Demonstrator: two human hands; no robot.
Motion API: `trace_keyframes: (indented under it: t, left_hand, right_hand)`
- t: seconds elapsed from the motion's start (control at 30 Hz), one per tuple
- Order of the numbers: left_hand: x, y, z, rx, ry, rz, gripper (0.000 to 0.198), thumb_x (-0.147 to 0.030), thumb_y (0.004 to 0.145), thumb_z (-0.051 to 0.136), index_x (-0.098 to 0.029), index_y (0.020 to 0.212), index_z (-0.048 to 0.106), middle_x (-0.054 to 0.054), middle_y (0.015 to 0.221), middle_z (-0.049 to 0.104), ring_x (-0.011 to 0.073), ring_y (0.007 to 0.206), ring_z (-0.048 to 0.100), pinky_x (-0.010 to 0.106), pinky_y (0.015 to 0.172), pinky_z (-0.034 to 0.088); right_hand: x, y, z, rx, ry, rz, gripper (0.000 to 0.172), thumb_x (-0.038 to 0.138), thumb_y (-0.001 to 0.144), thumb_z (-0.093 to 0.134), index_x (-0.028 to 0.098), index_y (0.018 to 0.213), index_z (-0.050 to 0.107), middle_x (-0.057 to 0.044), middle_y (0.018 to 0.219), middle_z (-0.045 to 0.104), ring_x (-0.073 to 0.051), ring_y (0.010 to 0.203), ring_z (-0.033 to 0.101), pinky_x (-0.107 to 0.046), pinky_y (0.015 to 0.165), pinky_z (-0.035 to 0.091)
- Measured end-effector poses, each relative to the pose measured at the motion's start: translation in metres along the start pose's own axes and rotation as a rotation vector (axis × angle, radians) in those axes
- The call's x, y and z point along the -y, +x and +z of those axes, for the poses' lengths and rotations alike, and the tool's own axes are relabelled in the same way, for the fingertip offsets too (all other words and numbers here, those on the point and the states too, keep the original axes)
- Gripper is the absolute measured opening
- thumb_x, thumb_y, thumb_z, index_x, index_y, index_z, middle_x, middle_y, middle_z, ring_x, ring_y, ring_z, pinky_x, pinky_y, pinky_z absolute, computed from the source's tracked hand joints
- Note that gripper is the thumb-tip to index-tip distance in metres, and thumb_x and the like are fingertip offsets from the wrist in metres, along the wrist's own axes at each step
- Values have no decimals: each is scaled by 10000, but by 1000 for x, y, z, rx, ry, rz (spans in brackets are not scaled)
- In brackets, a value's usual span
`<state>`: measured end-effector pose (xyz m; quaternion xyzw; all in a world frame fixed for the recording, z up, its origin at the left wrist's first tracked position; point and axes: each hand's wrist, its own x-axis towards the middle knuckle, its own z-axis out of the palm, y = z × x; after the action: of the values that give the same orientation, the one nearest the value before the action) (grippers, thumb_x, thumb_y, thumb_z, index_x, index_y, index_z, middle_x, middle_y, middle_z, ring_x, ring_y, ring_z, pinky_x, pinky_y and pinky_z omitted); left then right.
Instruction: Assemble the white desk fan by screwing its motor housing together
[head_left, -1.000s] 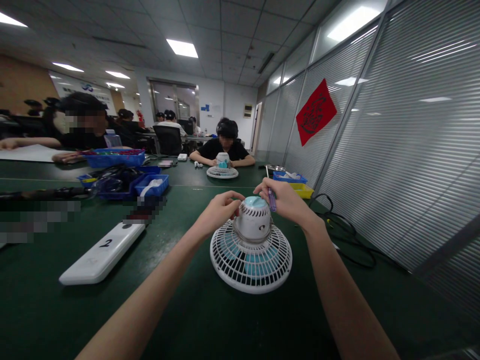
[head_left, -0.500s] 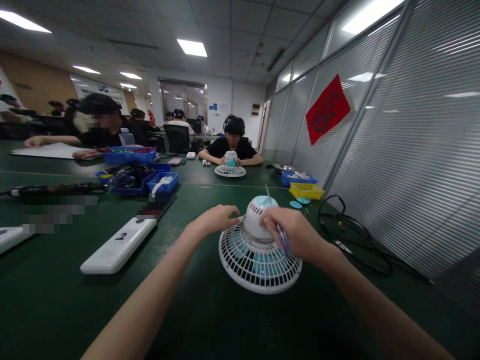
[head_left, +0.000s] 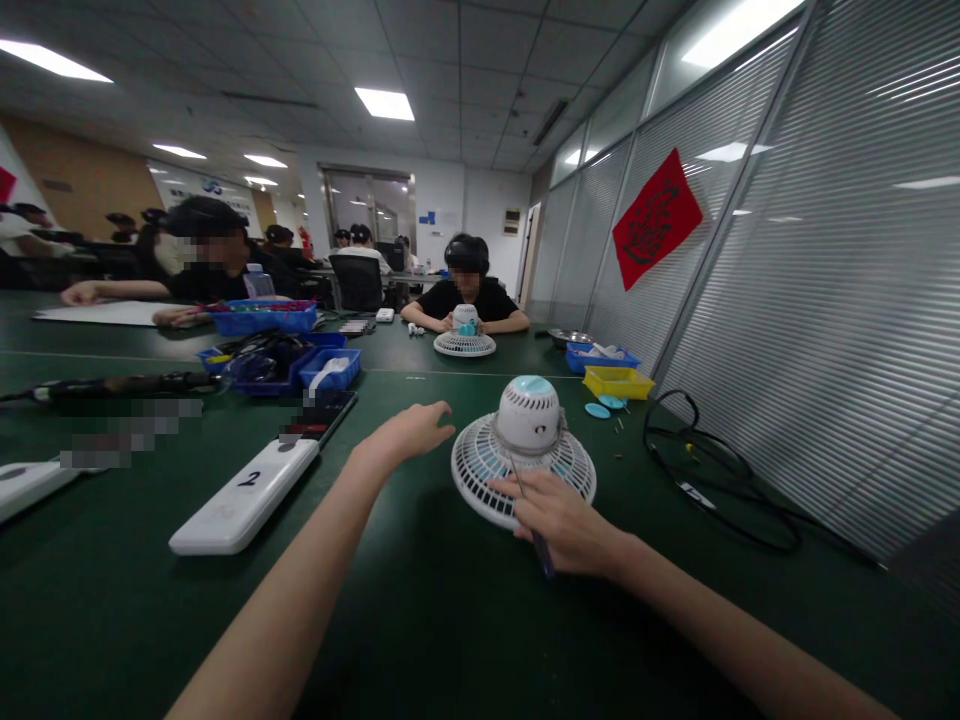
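A small white fan (head_left: 529,412) lies grille-down on the green table in front of me, its rounded motor housing with a light-blue top facing up. Through the grille (head_left: 474,470), light-blue blades show. My right hand (head_left: 566,520) is closed around a screwdriver (head_left: 543,553) with a purple handle, in front of the fan and partly covering the grille. The thin shaft points up toward the base of the housing; whether its tip touches is unclear. My left hand (head_left: 416,430) is off the fan's left side, fingers apart and holding nothing.
Light-blue round pieces (head_left: 598,410) and small screws lie to the right, near a yellow tray (head_left: 619,382) and black cable (head_left: 720,480). A white power bank (head_left: 244,500) and blue bins (head_left: 330,368) are left. Across the table, a person has a similar fan (head_left: 465,343).
My right hand has lowered the screwdriver from the housing top to the front of the grille. The left hand has come away from the fan, which has turned and shifted slightly.
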<state>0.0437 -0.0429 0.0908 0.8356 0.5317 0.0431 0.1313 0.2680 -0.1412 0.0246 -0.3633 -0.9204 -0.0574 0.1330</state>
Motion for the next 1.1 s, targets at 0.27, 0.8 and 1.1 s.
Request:
trace_keyframes:
  t: [0.27,0.8,1.1]
  left_hand:
    - [-1,4,8,15,118,-71,513,-372,888,383,-173,1360,415,183,1208,634,306,1120,598,381,867,457]
    - [-3,3,8,249,152,-99,518,-416,867,426,-178,1320,502,150,1331,566,278,1156,588,334,886,474]
    - [-4,1,5,248,119,-117,465,-418,851,465,-197,1245,576,133,1289,605,256,1115,617,297,841,490]
  right_hand:
    - [-77,66,30,-326,-167,905,215,22,805,421,130,907,578,-187,956,663,-280,941,592,-401,783,455]
    - [-61,46,34,-36,-58,927,166,81,849,464,148,924,596,-136,993,645,-230,954,603,-320,785,468]
    - [-59,46,34,1,-60,899,191,76,849,448,157,944,593,-136,1027,642,-245,998,591,-349,819,472]
